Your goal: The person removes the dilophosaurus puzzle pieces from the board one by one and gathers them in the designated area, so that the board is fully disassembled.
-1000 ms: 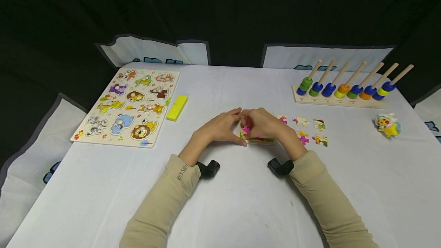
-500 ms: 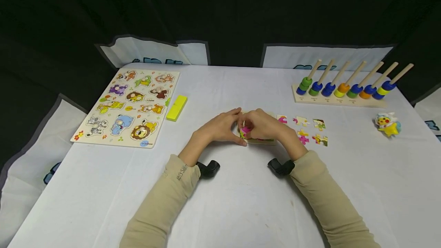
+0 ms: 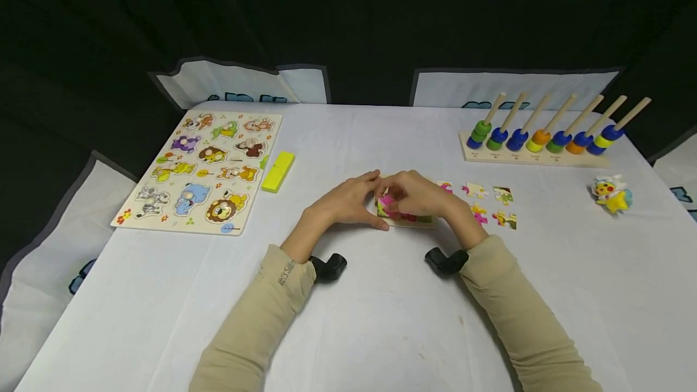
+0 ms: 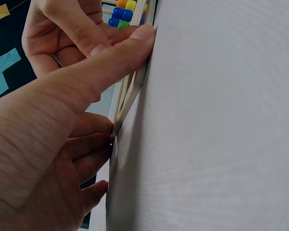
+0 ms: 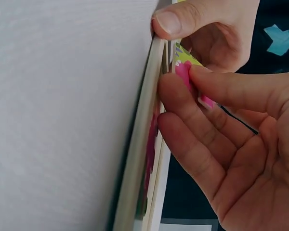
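My left hand (image 3: 347, 201) holds the left side of a small wooden puzzle board (image 3: 418, 226), thumb at its near corner and fingers along the far part of that edge. In the left wrist view, this thumb (image 4: 135, 45) and the fingertips touch the rim. Over the board's left part, my right hand (image 3: 418, 193) pinches a pink and yellow-green jigsaw piece (image 5: 184, 71) between thumb and fingers. The piece stands tilted against the board in the right wrist view. The right hand hides much of the board's inside; pink and green show along its near edge.
Several loose jigsaw pieces (image 3: 503, 195) lie right of the board. Behind them stands a peg abacus (image 3: 536, 156) with coloured beads. A small toy figure (image 3: 611, 195) is at far right. On the left are a yellow block (image 3: 278, 172) and an animal puzzle board (image 3: 198, 171).
The right hand's fingers have shifted slightly over the board's left part, and more of the pink piece shows. The left hand has stayed in place on the board. The head view has moved slightly.
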Tool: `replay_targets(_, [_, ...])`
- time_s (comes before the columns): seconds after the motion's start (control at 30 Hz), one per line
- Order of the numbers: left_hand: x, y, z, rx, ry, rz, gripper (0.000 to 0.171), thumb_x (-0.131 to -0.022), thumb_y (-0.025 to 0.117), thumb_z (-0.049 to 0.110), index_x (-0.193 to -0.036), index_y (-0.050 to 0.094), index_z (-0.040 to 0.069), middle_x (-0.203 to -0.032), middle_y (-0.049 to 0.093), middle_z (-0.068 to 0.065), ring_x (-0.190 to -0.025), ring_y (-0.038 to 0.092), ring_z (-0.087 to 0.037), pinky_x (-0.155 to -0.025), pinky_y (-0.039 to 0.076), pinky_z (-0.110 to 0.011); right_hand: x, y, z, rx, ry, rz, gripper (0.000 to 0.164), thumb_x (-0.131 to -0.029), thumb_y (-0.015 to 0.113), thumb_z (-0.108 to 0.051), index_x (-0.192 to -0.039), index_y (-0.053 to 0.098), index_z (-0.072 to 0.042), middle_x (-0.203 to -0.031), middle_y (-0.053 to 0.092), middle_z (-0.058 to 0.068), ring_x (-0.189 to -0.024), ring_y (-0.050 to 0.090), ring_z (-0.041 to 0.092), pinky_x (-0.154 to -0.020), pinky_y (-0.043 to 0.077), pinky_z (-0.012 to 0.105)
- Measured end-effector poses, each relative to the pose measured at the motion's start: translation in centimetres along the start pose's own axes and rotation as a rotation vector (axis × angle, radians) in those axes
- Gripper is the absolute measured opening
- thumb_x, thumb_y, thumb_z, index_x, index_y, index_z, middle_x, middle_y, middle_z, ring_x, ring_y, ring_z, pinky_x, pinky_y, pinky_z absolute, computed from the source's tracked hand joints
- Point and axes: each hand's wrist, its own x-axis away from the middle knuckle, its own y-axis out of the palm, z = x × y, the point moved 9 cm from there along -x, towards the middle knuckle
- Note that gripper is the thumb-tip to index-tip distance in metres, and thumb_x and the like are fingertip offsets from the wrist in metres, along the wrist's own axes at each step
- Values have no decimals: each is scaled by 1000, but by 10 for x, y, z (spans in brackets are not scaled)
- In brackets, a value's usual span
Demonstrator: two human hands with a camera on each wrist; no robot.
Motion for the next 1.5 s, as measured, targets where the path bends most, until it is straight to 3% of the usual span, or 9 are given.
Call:
replay_targets(0.27, [0, 0, 1, 5, 6, 4, 94, -63, 74, 56, -140, 36, 17, -152, 19, -4, -138, 25, -21, -111, 27, -39, 3, -4, -2, -44, -17, -16, 22, -83, 59, -7, -105, 64, -5, -63, 63, 6, -55, 57, 15, -55, 44, 24])
replay_targets(0.5, [-1, 3, 2, 32, 3, 0, 95, -62, 75, 54, -140, 35, 17, -152, 19, -5, -137, 25, -24, -111, 27, -41, 9, -5, -4, -292, -44, -60, 35, -81, 51, 2, -115, 58, -1, -69, 60, 15, -59, 65, 25, -57, 53, 31])
replay_targets(0.6, [-1, 3, 2, 23, 0, 0, 93, -62, 76, 53, -139, 37, 20, -152, 19, -5, -137, 26, -24, -110, 28, -42, 14, -8, -3, -342, -34, -64, 36, -81, 50, 2, -116, 57, 0, -70, 61, 15, -59, 64, 28, -60, 55, 33])
replay_targets(0.87, [-1, 2, 0, -39, 8, 6, 101, -63, 74, 55, -141, 30, 8, -152, 19, -4, -139, 21, -20, -113, 24, -36, 34, -16, 2, -325, -10, -83, 33, -81, 49, 3, -113, 57, 3, -66, 59, 12, -59, 63, 30, -55, 53, 36])
replay_targets(1.0, [-1, 2, 1, -52, 9, 2, 101, -64, 73, 56, -142, 29, 7, -152, 18, -4, -139, 20, -19, -113, 23, -35, 47, -22, 8, -304, 7, -83, 30, -83, 50, 1, -112, 57, 3, -66, 59, 12, -60, 62, 34, -53, 51, 34])
replay_targets(1.2, [1, 1, 2, -56, 13, 0, 102, -64, 73, 55, -142, 28, 7, -152, 17, -4, -140, 19, -18, -114, 22, -34, 62, -25, 23, -278, 39, -83, 26, -86, 52, -2, -111, 56, 3, -68, 60, 11, -59, 64, 28, -60, 52, 31])
replay_targets(1.27, [1, 1, 2, -57, 17, 0, 101, -65, 73, 54, -142, 28, 7, -152, 17, -5, -140, 19, -19, -114, 22, -34, 66, -26, 27, -264, 42, -86, 25, -86, 52, -3, -110, 57, 3, -67, 61, 11, -59, 64, 28, -57, 50, 28])
replay_targets(1.43, [1, 2, 2, -55, 23, -2, 102, -65, 73, 54, -142, 27, 7, -152, 17, -6, -140, 18, -19, -114, 20, -34, 76, -26, 36, -241, 52, -93, 21, -85, 55, -3, -105, 59, 3, -72, 64, 12, -61, 65, 26, -55, 52, 30])
replay_targets(1.5, [1, 2, 2, -54, 23, -2, 102, -65, 73, 54, -142, 27, 7, -152, 17, -6, -140, 18, -19, -114, 20, -34, 79, -25, 39, -232, 57, -96, 19, -83, 56, 0, -102, 60, 4, -73, 64, 12, -61, 65, 22, -60, 55, 32])
